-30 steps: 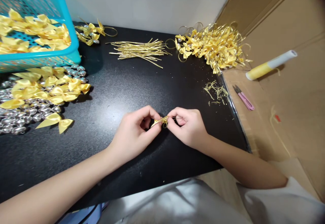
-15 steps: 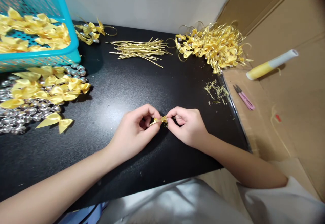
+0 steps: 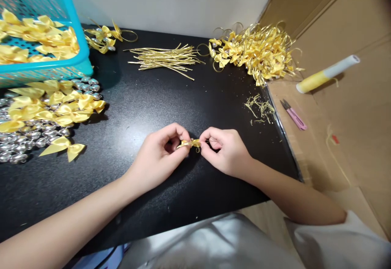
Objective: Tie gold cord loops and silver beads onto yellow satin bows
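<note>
My left hand [image 3: 165, 151] pinches a small yellow ribbon bow [image 3: 185, 143] between thumb and fingertips, just above the black table [image 3: 146, 216]. Gold cord [image 3: 197, 143] stretches from the bow towards my right hand [image 3: 224, 151], whose thumb and finger are closed on it. A little loop of the cord hangs between the two hands. What lies inside the left fingers is partly hidden. Beyond my hands, a bundle of gold cord pieces [image 3: 168, 59] lies at the back of the table.
At left stands a turquoise basket [image 3: 82, 53] of yellow bows; below it more bows [image 3: 71, 112] lie on silver beads [image 3: 18, 147]. A heap of bow loops [image 3: 262, 53] sits back right, near cord scraps [image 3: 259, 108]. Pink thread snips [image 3: 295, 116] and a yellow-white roll [image 3: 328, 73] lie on cardboard.
My left hand has shifted slightly left, away from the right hand, so more of the bow and cord shows between them. The camera view has also shifted a little.
</note>
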{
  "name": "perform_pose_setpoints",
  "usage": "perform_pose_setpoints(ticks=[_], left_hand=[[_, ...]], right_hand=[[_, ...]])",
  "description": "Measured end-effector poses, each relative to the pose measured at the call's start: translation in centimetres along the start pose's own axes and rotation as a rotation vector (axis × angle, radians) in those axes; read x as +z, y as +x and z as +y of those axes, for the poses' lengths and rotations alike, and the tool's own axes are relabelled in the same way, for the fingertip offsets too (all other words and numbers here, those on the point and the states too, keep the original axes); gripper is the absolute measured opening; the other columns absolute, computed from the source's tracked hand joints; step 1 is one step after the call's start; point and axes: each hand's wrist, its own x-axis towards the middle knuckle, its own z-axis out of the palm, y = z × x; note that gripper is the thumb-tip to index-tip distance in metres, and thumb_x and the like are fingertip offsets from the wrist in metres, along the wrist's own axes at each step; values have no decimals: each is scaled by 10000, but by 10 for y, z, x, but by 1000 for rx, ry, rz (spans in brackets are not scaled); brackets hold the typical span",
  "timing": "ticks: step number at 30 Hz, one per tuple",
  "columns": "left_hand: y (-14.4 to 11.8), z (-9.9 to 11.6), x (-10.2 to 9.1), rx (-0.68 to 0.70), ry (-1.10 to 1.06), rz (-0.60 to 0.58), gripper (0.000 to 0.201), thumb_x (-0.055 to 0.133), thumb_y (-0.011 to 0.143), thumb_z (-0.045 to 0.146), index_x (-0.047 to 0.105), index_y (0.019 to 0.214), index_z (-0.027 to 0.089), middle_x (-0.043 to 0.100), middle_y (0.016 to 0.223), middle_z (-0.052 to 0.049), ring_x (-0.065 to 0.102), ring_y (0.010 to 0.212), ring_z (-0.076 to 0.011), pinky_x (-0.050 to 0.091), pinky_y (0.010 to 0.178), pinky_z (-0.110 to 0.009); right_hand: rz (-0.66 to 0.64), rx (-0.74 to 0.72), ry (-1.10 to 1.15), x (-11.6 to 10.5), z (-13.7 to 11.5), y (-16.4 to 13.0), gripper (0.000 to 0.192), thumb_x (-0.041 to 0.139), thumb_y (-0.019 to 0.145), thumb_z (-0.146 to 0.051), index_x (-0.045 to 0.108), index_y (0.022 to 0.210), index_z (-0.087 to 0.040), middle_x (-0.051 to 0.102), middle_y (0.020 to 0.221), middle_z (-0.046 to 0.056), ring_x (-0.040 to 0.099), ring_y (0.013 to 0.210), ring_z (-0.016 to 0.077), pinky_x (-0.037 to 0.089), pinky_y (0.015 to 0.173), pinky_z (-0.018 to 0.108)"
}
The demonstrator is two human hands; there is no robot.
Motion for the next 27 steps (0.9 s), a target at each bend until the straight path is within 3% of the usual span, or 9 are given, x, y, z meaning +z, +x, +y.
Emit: perform_pose_setpoints(ticks=[5,11,17,21,27], left_hand=[[1,-1,-1,18,14,-13,80,570,864,271,562,828,200,557,699,21,507,624,-117,391,551,-227],[-2,1,0,66,80,-62,122,545,894,302,567,836,196,558,680,26,488,577,-106,370,513,-221],[-2,5,0,62,152,5,90,559,854,265,576,815,185,542,624,38,482,549,-101,375,500,-211],[-3,11,2,67,213,41,79,589,806,250,589,792,173,539,579,54,461,504,-84,364,478,-191],[-4,20,2,85,317,-19,194,541,803,232,576,626,161,471,484,62,398,446,-66,294,440,-182]], right_hand=[[10,1,-15,-1,-3,-2,108,611,758,-270,627,765,-164,371,531,-79,342,470,62,290,514,212],[5,-22,-97,1,-4,-1,156,525,822,-240,588,698,-169,373,523,-68,361,477,68,264,527,225],[14,-35,-61,3,-1,-2,125,524,803,-200,570,691,-171,375,521,-72,348,456,61,271,502,213],[87,-123,-126,5,0,-3,121,519,811,-183,585,711,-170,426,518,-67,393,450,65,297,493,202],[261,-283,-266,8,1,-5,112,524,805,-142,610,736,-162,595,561,-30,499,479,84,381,543,208]])
